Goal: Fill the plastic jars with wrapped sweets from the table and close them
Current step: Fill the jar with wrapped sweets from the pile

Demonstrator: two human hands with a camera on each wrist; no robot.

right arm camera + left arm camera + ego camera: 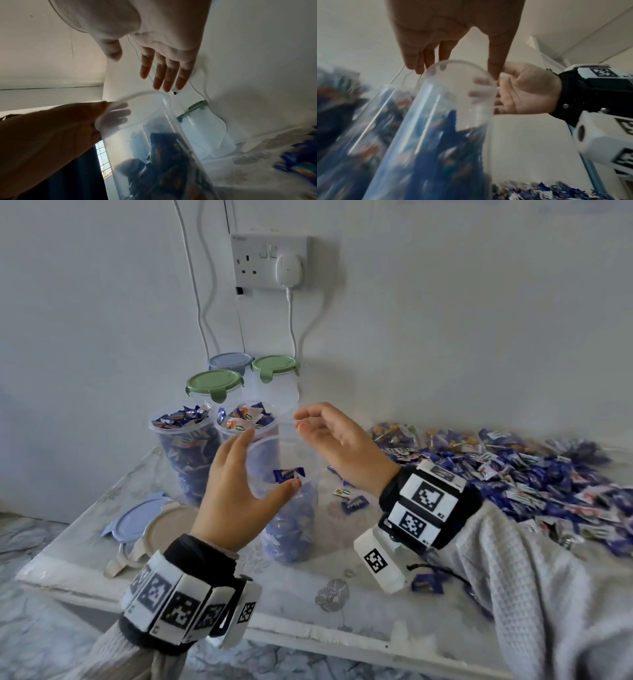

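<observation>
A clear plastic jar (291,525) stands open mid-table, about half full of blue wrapped sweets. My left hand (270,463) grips it at the rim, fingers on the far left side and thumb on the near side. In the left wrist view the left hand (457,70) spans the jar (436,135) mouth. One blue sweet (287,474) sits high inside the jar. My right hand (303,422) hovers over the mouth, fingers relaxed and empty. The right wrist view shows the right hand (137,67) with straight fingers above the jar (154,142) rim.
Two open jars (185,440) (245,422) heaped with sweets stand behind. Three lidded jars (214,383) sit by the wall. A blue lid (137,518) and a beige lid (168,529) lie at left. A sweet pile (513,474) covers the right side.
</observation>
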